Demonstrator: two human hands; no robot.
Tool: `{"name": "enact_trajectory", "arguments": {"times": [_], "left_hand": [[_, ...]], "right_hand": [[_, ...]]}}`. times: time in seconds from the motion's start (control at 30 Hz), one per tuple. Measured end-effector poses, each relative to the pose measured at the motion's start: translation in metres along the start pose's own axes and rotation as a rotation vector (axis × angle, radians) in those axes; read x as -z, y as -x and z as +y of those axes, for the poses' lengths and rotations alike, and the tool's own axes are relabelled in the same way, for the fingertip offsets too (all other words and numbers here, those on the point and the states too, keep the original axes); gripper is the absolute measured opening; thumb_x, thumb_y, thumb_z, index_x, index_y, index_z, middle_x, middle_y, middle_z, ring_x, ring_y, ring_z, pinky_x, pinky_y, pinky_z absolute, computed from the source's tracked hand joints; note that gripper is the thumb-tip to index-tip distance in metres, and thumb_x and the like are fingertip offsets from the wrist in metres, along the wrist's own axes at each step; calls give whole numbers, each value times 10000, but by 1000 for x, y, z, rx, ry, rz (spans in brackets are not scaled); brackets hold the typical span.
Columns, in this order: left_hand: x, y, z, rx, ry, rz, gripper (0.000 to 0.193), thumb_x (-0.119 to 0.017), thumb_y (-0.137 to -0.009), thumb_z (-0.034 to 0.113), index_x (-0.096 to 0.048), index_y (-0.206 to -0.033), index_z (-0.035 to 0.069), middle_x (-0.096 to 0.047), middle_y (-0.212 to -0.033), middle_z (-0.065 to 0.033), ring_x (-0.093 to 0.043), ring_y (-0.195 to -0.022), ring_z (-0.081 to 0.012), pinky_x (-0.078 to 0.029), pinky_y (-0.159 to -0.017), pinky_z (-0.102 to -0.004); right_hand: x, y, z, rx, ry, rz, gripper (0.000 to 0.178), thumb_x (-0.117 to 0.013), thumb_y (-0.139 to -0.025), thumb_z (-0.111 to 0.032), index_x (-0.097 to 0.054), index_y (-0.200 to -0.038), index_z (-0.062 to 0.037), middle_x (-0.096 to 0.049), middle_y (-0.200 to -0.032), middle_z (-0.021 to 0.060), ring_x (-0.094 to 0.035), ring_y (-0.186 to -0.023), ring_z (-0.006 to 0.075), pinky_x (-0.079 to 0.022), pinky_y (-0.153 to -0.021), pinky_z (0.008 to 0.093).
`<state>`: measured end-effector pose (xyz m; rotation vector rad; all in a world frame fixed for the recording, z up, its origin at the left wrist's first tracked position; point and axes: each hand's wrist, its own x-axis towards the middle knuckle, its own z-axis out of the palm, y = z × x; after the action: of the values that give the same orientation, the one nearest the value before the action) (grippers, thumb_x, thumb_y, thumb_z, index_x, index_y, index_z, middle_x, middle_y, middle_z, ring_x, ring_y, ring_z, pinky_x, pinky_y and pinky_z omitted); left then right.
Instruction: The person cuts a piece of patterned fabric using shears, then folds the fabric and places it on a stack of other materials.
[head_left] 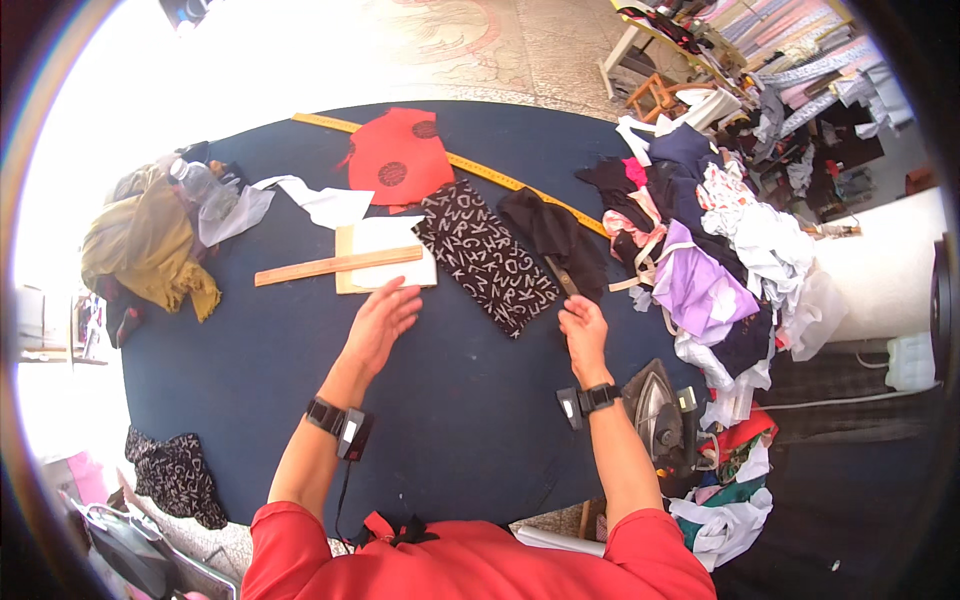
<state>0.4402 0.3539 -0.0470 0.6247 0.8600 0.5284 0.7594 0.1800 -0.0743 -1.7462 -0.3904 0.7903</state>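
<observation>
My left hand point(383, 325) is open with its fingers stretched, just below a white and tan rectangular pad point(405, 272). A wooden ruler point(335, 266) lies across that pad. To the right, my right hand point(583, 328) is closed at the lower end of a narrow, dark, pointed tool point(562, 277); its exact kind is hard to make out. Between my hands and farther off lies a black cloth piece with white letters point(485, 260). Beyond it rests a red cloth with dark round prints point(400, 158), and plain black fabric point(545, 228) is beside it.
A yellow measuring stick point(520, 185) crosses the far side of the dark table point(300, 390). Heaped cloth scraps point(700, 265) and an iron point(657, 415) stand at the right. A mustard cloth point(145, 245) and clear plastic bottle point(195, 180) are at the left; lettered fabric point(178, 475) hangs nearer.
</observation>
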Motion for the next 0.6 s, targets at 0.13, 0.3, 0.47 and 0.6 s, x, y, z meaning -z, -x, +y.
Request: {"name": "enact_trajectory", "arguments": {"times": [0.13, 0.3, 0.47, 0.6], "left_hand": [[60, 73, -32, 8, 54, 180, 312, -534, -951, 152, -520, -1245, 48, -646, -1109, -103, -646, -917, -197, -516, -842, -321], [114, 163, -37, -86, 109, 400, 276, -524, -949, 131, -528, -1208, 36, -644, -1069, -102, -646, -848, -179, -532, -783, -295], [193, 262, -32, -264, 33, 728, 247, -514, -931, 80, -551, -1169, 30, -640, -1030, -81, -624, -819, -142, -523, -768, -281], [312, 360, -26, -623, -197, 1258, 271, -516, -861, -3, -585, -1121, 28, -631, -984, -64, -607, -851, -152, -506, -778, -272]], "right_hand": [[0, 65, 5, -152, 14, -104, 221, -678, -847, -66, -613, -1051, -14, -664, -863, 85, -648, -657, 139, -528, -560, 247], [20, 128, 14, -184, 107, -195, 176, -687, -829, -59, -631, -993, -29, -642, -772, 43, -623, -599, 117, -507, -516, 227], [-8, 179, 14, -157, 210, -351, 97, -627, -870, -28, -613, -966, -30, -642, -798, 34, -597, -599, 95, -478, -517, 209], [-46, 228, 7, -106, 293, -480, 81, -619, -872, -28, -611, -950, -42, -629, -784, 19, -579, -590, 80, -461, -523, 195]]}}
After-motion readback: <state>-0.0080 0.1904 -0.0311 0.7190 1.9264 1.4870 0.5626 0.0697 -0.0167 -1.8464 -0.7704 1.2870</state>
